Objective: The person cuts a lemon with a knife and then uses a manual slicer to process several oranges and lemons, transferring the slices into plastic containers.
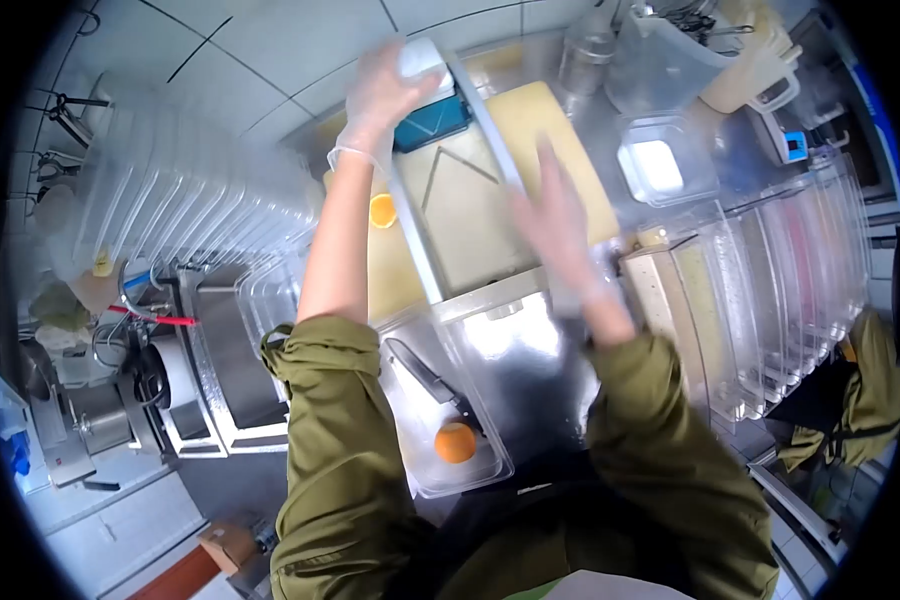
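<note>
Clear tray (482, 115) held tilted over the cutting board (570, 150), long axis running away from the body; far corner clamped by curled fingers of left hand (382, 92); right hand (558, 225) nearer, blurred, fingers spread against right rim.

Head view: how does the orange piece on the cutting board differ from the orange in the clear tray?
The orange piece on the cutting board looks cut, showing a paler, yellowish face; the orange in the clear tray looks whole and deeper in colour. The piece lies alone; the orange lies beside a knife. Both are round.
</note>
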Motion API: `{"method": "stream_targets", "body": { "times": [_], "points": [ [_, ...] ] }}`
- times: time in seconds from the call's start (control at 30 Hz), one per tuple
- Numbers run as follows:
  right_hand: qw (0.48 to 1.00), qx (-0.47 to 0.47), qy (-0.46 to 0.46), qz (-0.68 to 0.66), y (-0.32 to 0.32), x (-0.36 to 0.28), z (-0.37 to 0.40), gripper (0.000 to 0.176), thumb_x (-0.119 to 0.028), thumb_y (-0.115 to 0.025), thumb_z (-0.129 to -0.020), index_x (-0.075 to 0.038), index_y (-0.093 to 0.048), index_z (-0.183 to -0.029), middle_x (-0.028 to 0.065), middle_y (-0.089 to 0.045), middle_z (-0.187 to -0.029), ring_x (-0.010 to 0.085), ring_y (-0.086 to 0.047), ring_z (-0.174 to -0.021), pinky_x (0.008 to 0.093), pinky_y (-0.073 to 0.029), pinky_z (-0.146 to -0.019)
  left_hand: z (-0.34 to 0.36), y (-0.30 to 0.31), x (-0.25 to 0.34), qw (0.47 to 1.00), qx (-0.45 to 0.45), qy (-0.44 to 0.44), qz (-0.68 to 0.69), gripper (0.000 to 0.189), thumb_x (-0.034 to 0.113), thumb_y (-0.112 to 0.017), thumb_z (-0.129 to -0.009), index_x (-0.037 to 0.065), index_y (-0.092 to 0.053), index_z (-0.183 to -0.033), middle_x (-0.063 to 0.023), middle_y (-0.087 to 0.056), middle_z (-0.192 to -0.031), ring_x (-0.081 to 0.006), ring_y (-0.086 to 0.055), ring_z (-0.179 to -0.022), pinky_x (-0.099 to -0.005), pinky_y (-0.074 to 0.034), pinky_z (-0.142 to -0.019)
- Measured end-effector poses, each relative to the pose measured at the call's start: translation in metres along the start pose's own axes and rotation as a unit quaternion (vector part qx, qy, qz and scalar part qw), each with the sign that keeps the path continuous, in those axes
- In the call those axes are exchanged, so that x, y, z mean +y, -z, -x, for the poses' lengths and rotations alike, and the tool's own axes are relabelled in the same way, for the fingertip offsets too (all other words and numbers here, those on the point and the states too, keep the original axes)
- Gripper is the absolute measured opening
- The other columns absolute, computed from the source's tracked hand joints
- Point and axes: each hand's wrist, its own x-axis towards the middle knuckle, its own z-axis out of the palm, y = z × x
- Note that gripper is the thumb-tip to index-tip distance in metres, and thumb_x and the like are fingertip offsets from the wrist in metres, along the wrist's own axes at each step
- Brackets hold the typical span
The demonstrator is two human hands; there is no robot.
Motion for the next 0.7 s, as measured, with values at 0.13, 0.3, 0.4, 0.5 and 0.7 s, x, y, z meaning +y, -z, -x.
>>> {"method": "stream_targets", "body": {
  "times": [0.13, 0.3, 0.4, 0.5, 0.7],
  "points": [
    [0.968, -0.061, -0.230, -0.084, 0.006, 0.011, 0.097, 0.053, -0.026, -0.064, -0.079, -0.002, -0.049, -0.123, 0.0217, -0.062, -0.102, 0.0376, -0.061, -0.092, 0.0435, -0.050, -0.075, 0.009, -0.007, 0.018, 0.994, -0.013, 0.067, 0.085, 0.059, 0.049, -0.064, -0.073, 0.012, -0.058, -0.118, -0.0134, -0.056, -0.123, -0.0309, -0.051, -0.115, -0.0403, -0.043, -0.094],
    [0.975, 0.048, -0.151, -0.153, -0.013, 0.019, 0.094, 0.034, -0.010, -0.057, -0.079, -0.002, -0.058, -0.112, 0.0186, -0.066, -0.095, 0.0290, -0.065, -0.090, 0.0344, -0.049, -0.078, 0.099, 0.018, 0.068, 0.993, 0.086, 0.062, 0.048, 0.042, 0.039, -0.063, -0.079, 0.010, -0.062, -0.109, -0.0152, -0.059, -0.113, -0.0331, -0.056, -0.105, -0.0426, -0.046, -0.087],
    [0.971, 0.023, -0.165, -0.173, -0.009, 0.020, 0.092, 0.035, -0.009, -0.057, -0.079, -0.002, -0.057, -0.113, 0.0171, -0.066, -0.095, 0.0272, -0.065, -0.090, 0.0341, -0.049, -0.078, 0.152, 0.016, 0.113, 0.972, 0.209, 0.025, -0.100, 0.032, 0.029, -0.060, -0.082, 0.012, -0.064, -0.108, -0.0121, -0.060, -0.111, -0.0332, -0.057, -0.102, -0.0430, -0.046, -0.086],
    [0.974, 0.049, -0.130, -0.177, -0.011, 0.023, 0.091, 0.036, -0.009, -0.056, -0.079, -0.002, -0.057, -0.114, 0.0157, -0.065, -0.094, 0.0256, -0.065, -0.087, 0.0332, -0.049, -0.077, 0.175, 0.014, 0.137, 0.959, 0.249, 0.022, -0.131, 0.037, 0.016, -0.056, -0.076, 0.014, -0.063, -0.112, -0.0121, -0.058, -0.115, -0.0327, -0.056, -0.104, -0.0415, -0.046, -0.086],
    [0.966, 0.046, -0.140, -0.214, -0.017, 0.023, 0.092, 0.048, -0.013, -0.059, -0.075, 0.002, -0.053, -0.120, 0.0227, -0.062, -0.100, 0.0381, -0.061, -0.093, 0.0432, -0.048, -0.081, 0.090, -0.023, 0.076, 0.937, 0.317, -0.038, -0.141, 0.037, 0.016, -0.053, -0.069, 0.016, -0.065, -0.104, -0.0094, -0.063, -0.102, -0.0320, -0.060, -0.087, -0.0426, -0.049, -0.074]
  ]
}}
